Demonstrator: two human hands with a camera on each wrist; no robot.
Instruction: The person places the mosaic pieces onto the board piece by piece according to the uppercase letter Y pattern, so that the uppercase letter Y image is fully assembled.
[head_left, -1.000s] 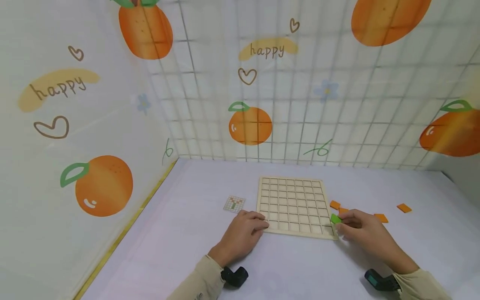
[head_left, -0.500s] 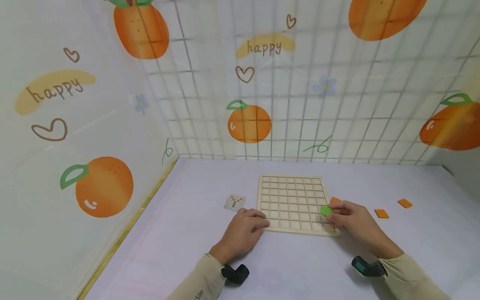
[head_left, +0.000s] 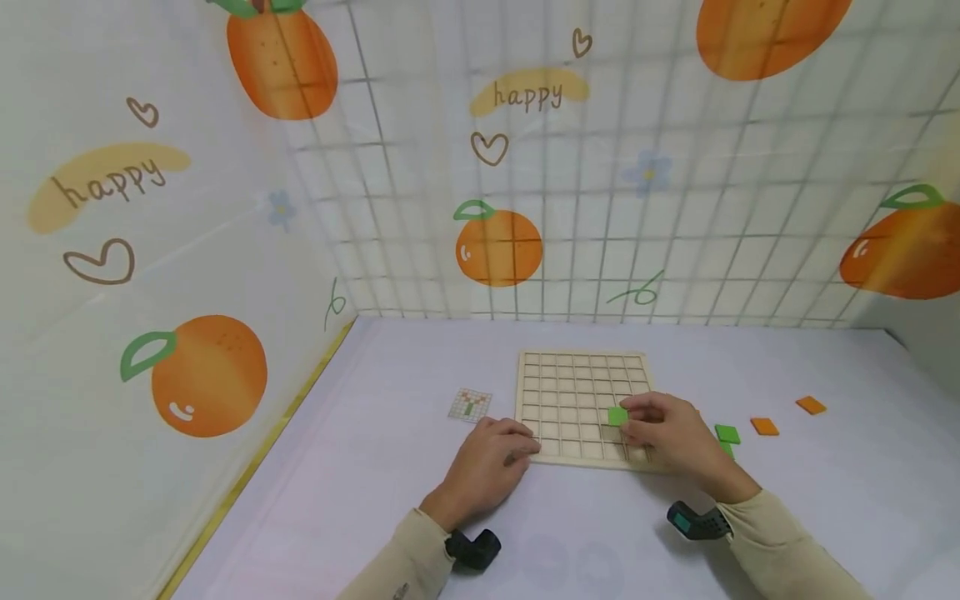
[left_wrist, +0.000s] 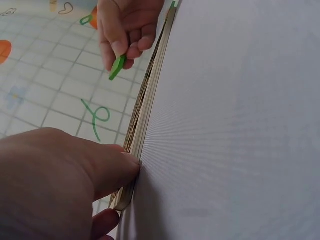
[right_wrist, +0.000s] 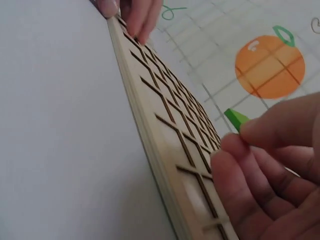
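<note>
A square wooden grid board (head_left: 570, 387) lies flat, its visible cells bare. At its front left corner my left hand (head_left: 489, 462) holds the edge, thumb against the front side and fingers over the top, as the left wrist view (left_wrist: 65, 167) of the board edge (left_wrist: 150, 102) shows. My right hand (head_left: 671, 433) pinches a small green square tile (head_left: 617, 416) between thumb and fingers. In the right wrist view, the green tile (right_wrist: 236, 119) is tilted and held above the grid. The right hand hides the board's right front part.
A small printed pattern card (head_left: 471, 405) lies left of the board. To the right are loose green tiles (head_left: 727, 433) and orange tiles (head_left: 764, 427), some partly behind the right hand. A fabric-covered wall with orange prints (head_left: 498, 247) stands behind the table.
My right hand has carried the green tile leftward from beside the board's right edge to over its cells, uncovering green tiles on the table. The left hand stays at the corner.
</note>
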